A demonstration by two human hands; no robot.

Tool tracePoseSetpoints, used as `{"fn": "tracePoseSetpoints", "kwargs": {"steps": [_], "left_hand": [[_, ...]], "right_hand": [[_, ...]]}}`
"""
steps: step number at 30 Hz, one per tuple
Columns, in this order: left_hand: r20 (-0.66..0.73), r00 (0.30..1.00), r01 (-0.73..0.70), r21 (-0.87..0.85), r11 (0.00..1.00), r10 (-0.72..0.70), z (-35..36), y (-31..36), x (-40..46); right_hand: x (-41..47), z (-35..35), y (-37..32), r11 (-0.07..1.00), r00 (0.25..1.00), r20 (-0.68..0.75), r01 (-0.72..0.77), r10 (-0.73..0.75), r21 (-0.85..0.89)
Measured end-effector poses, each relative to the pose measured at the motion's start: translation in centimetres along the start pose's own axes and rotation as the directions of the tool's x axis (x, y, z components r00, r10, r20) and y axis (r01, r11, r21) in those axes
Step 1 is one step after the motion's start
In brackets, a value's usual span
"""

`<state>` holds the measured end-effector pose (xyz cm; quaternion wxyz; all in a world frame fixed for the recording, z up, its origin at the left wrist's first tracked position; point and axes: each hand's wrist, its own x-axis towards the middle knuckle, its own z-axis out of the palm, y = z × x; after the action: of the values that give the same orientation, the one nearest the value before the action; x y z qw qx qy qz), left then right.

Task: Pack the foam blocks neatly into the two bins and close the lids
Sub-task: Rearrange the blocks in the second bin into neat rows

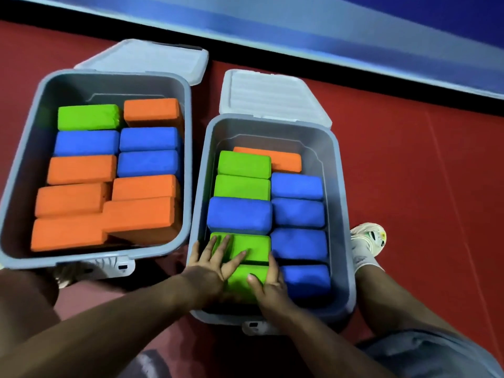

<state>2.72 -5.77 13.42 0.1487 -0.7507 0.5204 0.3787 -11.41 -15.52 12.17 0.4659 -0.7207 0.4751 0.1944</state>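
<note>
**Two hands settle a green foam block into the near end of a bin**

Seen from above, two grey bins stand side by side on a red floor [409,159], their long sides running away from the viewer. Both lids hang open behind the far ends: the left lid [152,58] and the right lid [270,94].

The right bin [342,186] holds foam blocks in two columns, each block lying crosswise, its long axis left to right. The left column is mostly green, with one blue block in it; the right column is blue, with an orange block [286,160] at the far end, partly under a green one.

The left hand [215,266] lies flat with fingers spread and straight on a green block [253,246] near the front. The right hand [268,285] grips the nearest green block [241,279], fingers curled along its right edge (the thumb rests on top). This block sits against the bin's near wall, just beside a blue block [305,279].

The left bin [24,148] is filled with orange, blue and green blocks, also crosswise. A shoe [368,241] stands right of the right bin.
</note>
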Motion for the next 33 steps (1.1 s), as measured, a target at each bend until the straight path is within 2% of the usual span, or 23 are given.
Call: {"fn": "tracePoseSetpoints", "kwargs": {"steps": [5, 8, 10, 12, 14, 15, 17, 19, 20, 22, 23, 26, 33], "left_hand": [[0.012, 0.999, 0.037, -0.005, 0.999, -0.037, -0.1, 0.0, 0.5], [0.016, 1.000, -0.003, -0.043, 0.999, 0.004, -0.3, -0.6, 0.5], [0.014, 0.999, -0.050, -0.122, 0.991, 0.052, -0.5, -0.7, -0.2], [-0.055, 0.996, -0.083, -0.357, 0.930, 0.067, -0.2, -0.9, -1.0], [-0.213, 0.977, -0.111, -0.628, 0.770, -0.033, 0.7, -0.9, -2.2], [-0.317, 0.939, -0.135, -0.695, 0.707, -0.132, 1.5, -1.1, -2.8], [-0.410, 0.836, -0.070, -0.739, 0.670, -0.365, 4.0, -2.1, -3.9], [-0.299, 0.815, 0.045, -0.820, 0.570, -0.496, 5.9, -3.1, -5.1], [-0.195, 0.853, 0.092, -0.857, 0.507, -0.485, 6.5, -3.3, -5.6], [-0.041, 0.929, 0.150, -0.867, 0.476, -0.368, 7.2, -3.0, -5.9], [-0.030, 0.940, 0.143, -0.871, 0.471, -0.341, 7.3, -2.9, -5.7], [0.043, 0.941, 0.145, -0.948, 0.284, -0.336, 7.2, -3.0, -5.0], [0.160, 0.967, 0.162, -0.987, -0.007, -0.199, 6.8, -1.4, -4.7]], "right_hand": [[0.8, -0.1, -0.3, 0.996, 1.000, 0.009, -0.012, 0.013, -0.086], [0.2, -0.5, -0.4, 0.958, 0.997, -0.040, 0.050, -0.064, -0.283], [-0.9, -0.5, -0.5, 0.887, 0.983, -0.045, 0.142, -0.180, -0.439], [-2.2, -0.3, -0.8, 0.802, 0.962, 0.007, 0.232, -0.273, -0.550], [-3.2, -0.4, -1.1, 0.723, 0.953, 0.048, 0.258, -0.298, -0.641], [-3.5, -0.6, -1.4, 0.673, 0.948, 0.060, 0.265, -0.312, -0.690], [-3.6, -0.8, -2.6, 0.529, 0.922, 0.114, 0.311, -0.371, -0.790], [-3.3, -0.2, -4.1, 0.443, 0.907, 0.180, 0.349, -0.380, -0.826], [-3.2, 0.3, -4.8, 0.443, 0.916, 0.185, 0.339, -0.355, -0.830], [-3.2, 1.1, -6.3, 0.468, 0.946, 0.167, 0.285, -0.278, -0.836], [-3.2, 1.2, -6.9, 0.465, 0.955, 0.163, 0.265, -0.247, -0.845], [-3.5, 0.6, -7.4, 0.441, 0.960, 0.191, 0.264, -0.202, -0.858], [-4.3, -0.9, -5.4, 0.400, 0.959, 0.208, 0.270, -0.192, -0.876]]}}
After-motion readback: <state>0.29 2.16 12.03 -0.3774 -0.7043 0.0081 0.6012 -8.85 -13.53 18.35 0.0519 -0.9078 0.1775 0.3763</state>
